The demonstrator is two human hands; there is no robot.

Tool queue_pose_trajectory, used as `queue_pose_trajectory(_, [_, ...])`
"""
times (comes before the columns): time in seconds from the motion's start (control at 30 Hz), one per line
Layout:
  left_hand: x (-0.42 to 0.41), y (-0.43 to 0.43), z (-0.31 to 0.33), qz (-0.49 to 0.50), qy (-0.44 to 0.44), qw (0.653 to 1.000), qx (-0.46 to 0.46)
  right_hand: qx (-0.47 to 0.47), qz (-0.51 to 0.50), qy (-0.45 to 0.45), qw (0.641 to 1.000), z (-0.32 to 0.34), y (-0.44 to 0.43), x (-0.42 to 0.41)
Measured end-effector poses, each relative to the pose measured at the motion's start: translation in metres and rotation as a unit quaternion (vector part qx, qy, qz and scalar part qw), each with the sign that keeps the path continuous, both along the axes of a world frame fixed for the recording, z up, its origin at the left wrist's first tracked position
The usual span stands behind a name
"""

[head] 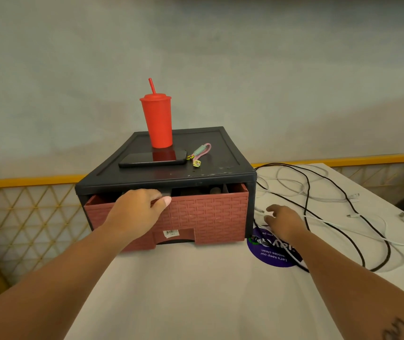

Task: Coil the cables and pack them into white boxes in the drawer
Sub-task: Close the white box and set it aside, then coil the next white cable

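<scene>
The left hand (pixel 137 212) grips the top rim of the reddish drawer (pixel 208 217), fingers curled over it and thumb on the front. The drawer stands slightly out of its black cabinet (pixel 127 177) near the table's (pixel 196 290) far edge. The right hand (pixel 284 220) is just beside the cabinet's right side, fingers loosely spread and holding nothing. A black cable (pixel 306 192) and white cables (pixel 338 225) sprawl uncoiled towards the table's right edge. A red cup (pixel 158 121) and a phone (pixel 147 160) sit on the cabinet.
</scene>
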State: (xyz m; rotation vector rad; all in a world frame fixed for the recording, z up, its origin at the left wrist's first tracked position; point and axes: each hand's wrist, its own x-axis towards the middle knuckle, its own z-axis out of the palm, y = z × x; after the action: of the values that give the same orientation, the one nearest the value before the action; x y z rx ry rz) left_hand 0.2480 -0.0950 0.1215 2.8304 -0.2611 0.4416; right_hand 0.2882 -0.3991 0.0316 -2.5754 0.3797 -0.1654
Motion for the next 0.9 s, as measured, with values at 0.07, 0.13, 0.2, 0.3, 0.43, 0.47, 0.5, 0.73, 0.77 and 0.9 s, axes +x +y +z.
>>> queue_pose_trajectory(0.07, [0.002,0.0,-0.006,0.004,-0.026,0.999,-0.024,-0.005,0.006,-0.019,1.0,-0.001,0.001,0.012])
queue_pose_trajectory(0.13, [0.002,-0.002,-0.013,0.015,-0.054,0.998,-0.037,-0.004,0.017,-0.022,1.0,-0.004,0.002,0.026])
queue_pose_trajectory(0.2, [0.003,-0.003,-0.017,0.021,-0.077,0.996,-0.037,-0.028,0.03,0.004,0.999,-0.005,0.003,0.035])
queue_pose_trajectory(0.3, [0.003,-0.003,-0.019,0.024,-0.082,0.996,-0.034,-0.095,0.036,0.04,0.994,-0.005,0.007,0.044])
queue_pose_trajectory(0.43, [0.001,-0.002,-0.019,0.025,-0.075,0.996,-0.035,-0.085,0.026,0.026,0.996,0.007,0.004,0.04])
queue_pose_trajectory(0.47, [0.0,-0.003,-0.018,0.025,-0.072,0.996,-0.037,-0.038,0.011,-0.01,0.999,0.012,0.001,0.038])
queue_pose_trajectory(0.5, [-0.001,-0.003,-0.017,0.026,-0.068,0.997,-0.04,0.029,-0.008,-0.058,0.998,0.018,-0.003,0.035])
queue_pose_trajectory(0.73, [-0.014,-0.004,-0.006,0.007,-0.022,0.999,-0.025,0.372,-0.047,-0.287,0.882,0.117,-0.03,-0.001])
queue_pose_trajectory(0.77, [-0.019,-0.005,-0.004,-0.002,-0.026,0.999,-0.039,0.389,-0.033,-0.309,0.867,0.134,-0.03,-0.013])
queue_pose_trajectory(0.9, [-0.043,-0.017,0.003,-0.063,-0.056,0.992,-0.091,0.399,0.027,-0.393,0.828,0.19,-0.019,-0.07])
